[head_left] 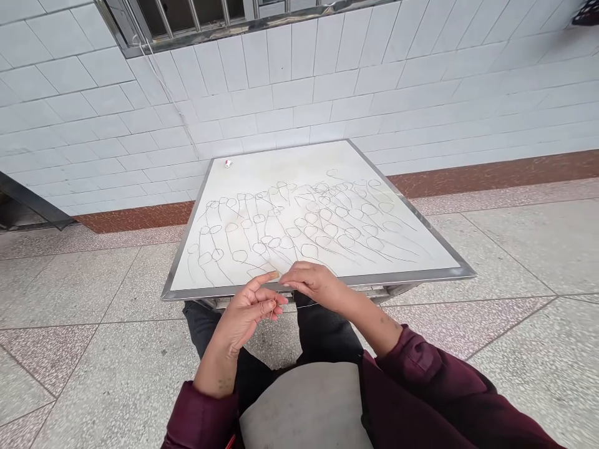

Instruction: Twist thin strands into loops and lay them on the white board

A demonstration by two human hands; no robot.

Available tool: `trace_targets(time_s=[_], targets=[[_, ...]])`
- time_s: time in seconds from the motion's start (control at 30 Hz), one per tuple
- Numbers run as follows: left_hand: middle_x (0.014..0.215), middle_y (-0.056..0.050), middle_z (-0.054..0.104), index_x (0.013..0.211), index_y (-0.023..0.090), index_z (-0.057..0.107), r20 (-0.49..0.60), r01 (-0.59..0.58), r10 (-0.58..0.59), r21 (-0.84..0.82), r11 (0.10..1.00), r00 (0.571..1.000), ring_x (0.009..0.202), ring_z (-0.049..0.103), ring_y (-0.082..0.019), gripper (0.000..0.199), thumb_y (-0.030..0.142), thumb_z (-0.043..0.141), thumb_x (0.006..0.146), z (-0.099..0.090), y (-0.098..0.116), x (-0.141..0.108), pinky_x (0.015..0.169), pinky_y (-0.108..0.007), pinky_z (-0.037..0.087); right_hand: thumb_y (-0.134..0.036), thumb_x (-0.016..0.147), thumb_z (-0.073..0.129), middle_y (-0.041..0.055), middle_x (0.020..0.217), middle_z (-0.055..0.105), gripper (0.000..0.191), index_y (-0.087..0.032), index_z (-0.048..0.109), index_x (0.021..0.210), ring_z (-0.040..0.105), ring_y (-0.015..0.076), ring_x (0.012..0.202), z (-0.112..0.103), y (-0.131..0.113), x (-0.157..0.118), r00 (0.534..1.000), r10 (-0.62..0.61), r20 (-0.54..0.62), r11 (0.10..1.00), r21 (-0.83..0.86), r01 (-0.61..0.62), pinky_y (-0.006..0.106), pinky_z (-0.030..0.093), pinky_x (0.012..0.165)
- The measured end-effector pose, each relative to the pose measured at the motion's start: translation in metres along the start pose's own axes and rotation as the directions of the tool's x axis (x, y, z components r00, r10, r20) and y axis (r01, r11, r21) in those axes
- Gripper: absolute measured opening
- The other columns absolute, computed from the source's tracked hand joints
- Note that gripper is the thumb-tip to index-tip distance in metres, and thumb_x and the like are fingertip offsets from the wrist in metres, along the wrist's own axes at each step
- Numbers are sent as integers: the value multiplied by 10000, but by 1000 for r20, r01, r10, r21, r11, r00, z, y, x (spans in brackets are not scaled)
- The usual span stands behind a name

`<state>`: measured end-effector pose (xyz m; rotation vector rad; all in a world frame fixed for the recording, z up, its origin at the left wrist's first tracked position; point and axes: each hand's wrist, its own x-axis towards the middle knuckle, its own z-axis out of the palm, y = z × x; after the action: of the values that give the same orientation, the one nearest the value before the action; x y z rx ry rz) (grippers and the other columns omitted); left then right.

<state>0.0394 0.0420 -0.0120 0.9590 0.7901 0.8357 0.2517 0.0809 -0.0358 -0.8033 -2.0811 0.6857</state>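
Note:
My left hand (246, 315) is at the near edge of the white table (285, 163), palm turned partly up. Its thumb and fingers close on a thin copper-coloured wire (272, 313), and a yellowish wrap covers the index fingertip. My right hand (316, 284) is beside it, thumb and fingers pinched together by that fingertip. What the right fingers pinch is too fine to make out. Across the table lie many thin wire loops (240, 255) with long loose tails, some overlapping.
A small red-and-white object (228, 164) sits at the table's far left corner. Behind stands a white tiled wall (290, 100) with a barred window (210, 15). A grey metal rim (421, 218) edges the table. My legs are under its near side.

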Motion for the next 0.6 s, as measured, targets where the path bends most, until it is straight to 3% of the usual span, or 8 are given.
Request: trace_targets(time_s=[0.13, 0.3, 0.43, 0.6], targets=[[899, -74, 722, 1280, 205, 571, -31, -39, 38, -43, 998, 999, 687, 620, -113, 518, 167, 722, 785, 2, -2, 0, 635, -222, 460, -360, 938, 541, 44, 847, 649, 224, -223, 685, 1040, 592, 139, 718, -1, -3, 0, 994, 70, 86, 995, 69, -76, 256, 463, 654], [834, -31, 700, 1293, 203, 552, -169, -140, 115, -140, 980, 979, 621, 593, -74, 533, 174, 722, 789, 4, -1, 2, 574, -172, 453, -385, 906, 586, 1, 749, 658, 219, -212, 681, 1001, 561, 118, 637, -4, -4, -3, 954, 145, 263, 986, 48, -163, 228, 412, 613], [811, -9, 687, 1298, 194, 545, -256, -201, 145, -209, 957, 956, 602, 574, -46, 546, 163, 726, 784, 9, -1, 2, 578, -134, 460, -394, 918, 567, -6, 703, 646, 228, -215, 686, 994, 555, 120, 618, -1, -3, -5, 954, 150, 259, 987, 18, -160, 227, 402, 611], [1004, -34, 695, 1336, 237, 511, -210, -227, 167, -309, 924, 963, 802, 642, -69, 655, 73, 735, 742, 13, 0, -1, 786, -161, 513, -464, 900, 582, 18, 744, 645, 318, -212, 661, 1077, 568, 147, 671, 8, 1, -7, 972, 70, 226, 997, -42, -62, 248, 422, 655]])
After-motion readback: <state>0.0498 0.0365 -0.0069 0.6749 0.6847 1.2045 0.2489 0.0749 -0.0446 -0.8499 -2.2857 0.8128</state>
